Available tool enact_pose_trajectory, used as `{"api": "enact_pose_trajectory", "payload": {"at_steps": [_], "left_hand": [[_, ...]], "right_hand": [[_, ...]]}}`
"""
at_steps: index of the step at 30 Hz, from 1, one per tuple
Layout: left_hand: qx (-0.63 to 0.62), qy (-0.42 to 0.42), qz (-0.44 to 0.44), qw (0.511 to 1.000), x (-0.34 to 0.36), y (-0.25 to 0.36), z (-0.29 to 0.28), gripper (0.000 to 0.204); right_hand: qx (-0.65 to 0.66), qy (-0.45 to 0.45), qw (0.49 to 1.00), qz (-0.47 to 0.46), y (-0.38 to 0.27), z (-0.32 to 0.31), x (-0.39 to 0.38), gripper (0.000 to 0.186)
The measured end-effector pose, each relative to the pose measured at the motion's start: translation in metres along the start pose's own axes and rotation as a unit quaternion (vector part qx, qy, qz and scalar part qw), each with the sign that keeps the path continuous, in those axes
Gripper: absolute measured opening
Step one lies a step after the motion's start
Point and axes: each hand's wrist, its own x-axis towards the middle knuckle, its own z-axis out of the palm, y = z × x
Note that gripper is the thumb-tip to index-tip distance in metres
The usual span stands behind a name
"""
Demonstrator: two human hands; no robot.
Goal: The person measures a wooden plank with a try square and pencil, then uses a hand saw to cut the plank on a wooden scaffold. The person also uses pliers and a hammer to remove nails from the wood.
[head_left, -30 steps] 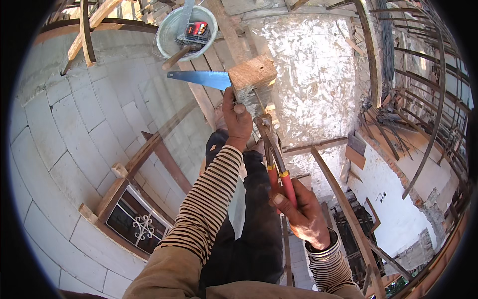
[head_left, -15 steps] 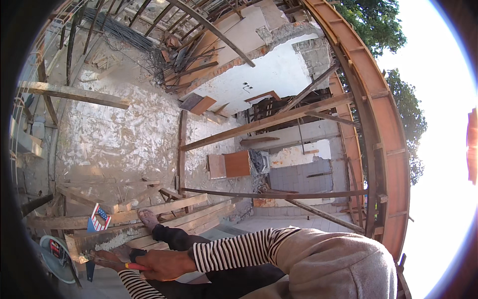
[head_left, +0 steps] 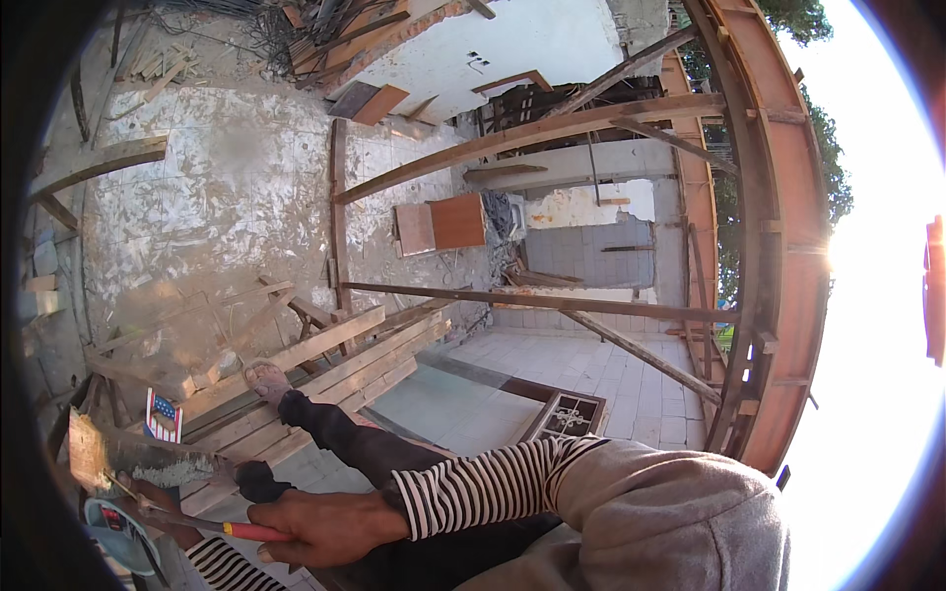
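"Long metal pliers with red-and-yellow handles [head_left: 254, 532]: where are they?"

"Low in front of you, at the lower left of the view, with the handles in your right hand [head_left: 320, 524]. Those fingers are curled firmly around them, and the metal end points toward a thick timber beam with a pale end face [head_left: 148, 459]. Whether it touches the wood is too small to tell."

"And the left hand [head_left: 160, 502]?"

"Beside the beam, next to the metal end. Your fingers there are dark and partly hidden, so I cannot tell whether they grip anything."

"What is around the beam?"

"You have a handsaw handle patterned in red, white and blue [head_left: 164, 407] just beyond it, and a round pale-blue bucket [head_left: 140, 554] near your left hand."

"Farther out?"

"Your dusty foot [head_left: 266, 379] is on or just beside long pale-brown wooden planks [head_left: 370, 372]. Past them, you have a brown-framed window with a white scrolled grille [head_left: 568, 420], then a flat, rectangular brown panel [head_left: 459, 222] by the whitish, patchy floor [head_left: 227, 187]."

"And farthest?"

"Green leafy trees [head_left: 826, 133], behind a long reddish-brown beam [head_left: 796, 305]."
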Motion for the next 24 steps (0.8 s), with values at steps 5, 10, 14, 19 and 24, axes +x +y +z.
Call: {"api": "enact_pose_trajectory", "payload": {"at_steps": [5, 10, 14, 19, 24], "left_hand": [[-0.061, -0.077, 0.094, 0.991, 0.024, 0.035, 0.022, 0.057], [-0.022, -0.212, 0.053, 0.976, -0.004, 0.035, 0.059, 0.061], [-0.014, -0.307, -0.040, 0.951, -0.053, -0.001, 0.086, 0.055], [0.035, -0.322, -0.107, 0.940, -0.102, -0.080, 0.125, 0.053], [-0.320, -0.356, -0.175, 0.860, -0.124, -0.122, 0.137, 0.042]], "right_hand": [[0.175, -0.008, 0.982, 0.077, 0.028, -0.039, -0.005, 0.036], [0.354, -0.004, 0.924, 0.146, 0.090, -0.029, 0.018, 0.041], [0.349, 0.007, 0.917, 0.192, 0.138, -0.010, 0.047, 0.038], [0.283, 0.008, 0.937, 0.206, 0.174, 0.011, 0.074, 0.039], [0.301, 0.013, 0.924, 0.237, 0.210, 0.046, 0.092, 0.038]]}}
